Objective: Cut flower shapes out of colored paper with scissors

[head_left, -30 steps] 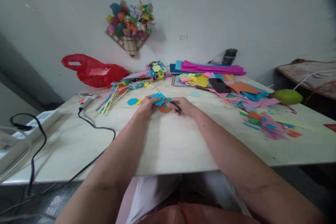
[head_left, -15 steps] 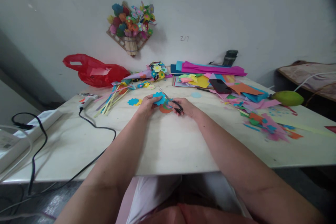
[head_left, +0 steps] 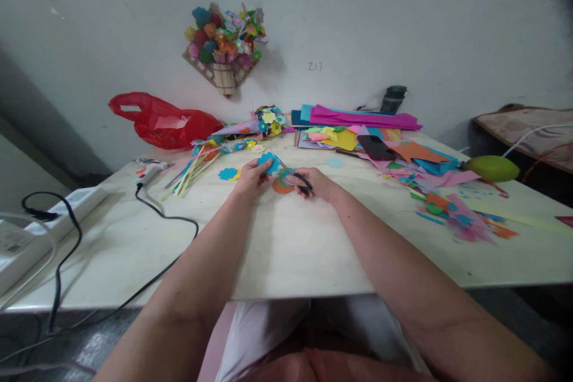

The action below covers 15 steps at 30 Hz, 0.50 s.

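My left hand [head_left: 253, 178] pinches a blue paper flower [head_left: 267, 163] with a scalloped edge, held just above the table. In my right hand [head_left: 314, 182] is a pair of scissors [head_left: 304, 181] with black handles. Its blades point up and left, alongside the right edge of the flower. Whether they touch the paper I cannot tell. Below the blades lie round paper pieces, an orange one [head_left: 282, 186] among them. To the left of my left hand, another blue paper flower [head_left: 227, 173] rests beside a yellow one [head_left: 236, 175].
Left are a glue gun [head_left: 150, 171] with a black cord, a power strip [head_left: 67, 221] and a red plastic bag [head_left: 172, 125]. A paper bouquet [head_left: 268, 121] lies behind my hands. Coloured paper [head_left: 344, 138], a phone [head_left: 375, 147] and scraps [head_left: 465, 215] spread over the right side.
The blue flower in my left hand has turned and tilted slightly, shifting a little up and left. The scissors have moved slightly with it. Both hands keep their hold.
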### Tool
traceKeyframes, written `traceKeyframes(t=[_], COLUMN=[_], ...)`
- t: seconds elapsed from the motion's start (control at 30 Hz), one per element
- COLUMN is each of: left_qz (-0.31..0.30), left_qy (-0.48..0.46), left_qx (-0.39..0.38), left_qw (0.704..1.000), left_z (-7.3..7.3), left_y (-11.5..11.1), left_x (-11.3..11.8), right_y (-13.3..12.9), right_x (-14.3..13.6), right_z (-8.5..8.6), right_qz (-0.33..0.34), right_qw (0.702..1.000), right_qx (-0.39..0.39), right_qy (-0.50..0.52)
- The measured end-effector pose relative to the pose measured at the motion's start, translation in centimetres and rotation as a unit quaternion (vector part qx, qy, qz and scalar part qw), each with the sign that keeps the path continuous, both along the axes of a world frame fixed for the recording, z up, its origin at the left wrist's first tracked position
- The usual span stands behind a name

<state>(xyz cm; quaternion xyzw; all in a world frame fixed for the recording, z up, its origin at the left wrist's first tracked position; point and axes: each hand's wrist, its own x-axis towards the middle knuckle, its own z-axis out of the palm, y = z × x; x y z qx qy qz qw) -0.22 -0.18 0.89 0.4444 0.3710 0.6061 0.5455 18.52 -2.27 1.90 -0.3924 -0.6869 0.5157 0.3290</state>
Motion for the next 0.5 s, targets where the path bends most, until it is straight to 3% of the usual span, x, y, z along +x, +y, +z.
traceKeyframes(t=[0.5], left_qz=[-0.037], left_qy=[-0.023], left_qx=[-0.006], left_qw=[0.999], left_z=[0.0], left_y=[0.01], left_x=[-0.08], right_y=[0.13], right_x=[0.07], right_z=[-0.14], right_qz=[0.002], right_qw=[1.0], right_qx=[0.002], right_qy=[-0.001])
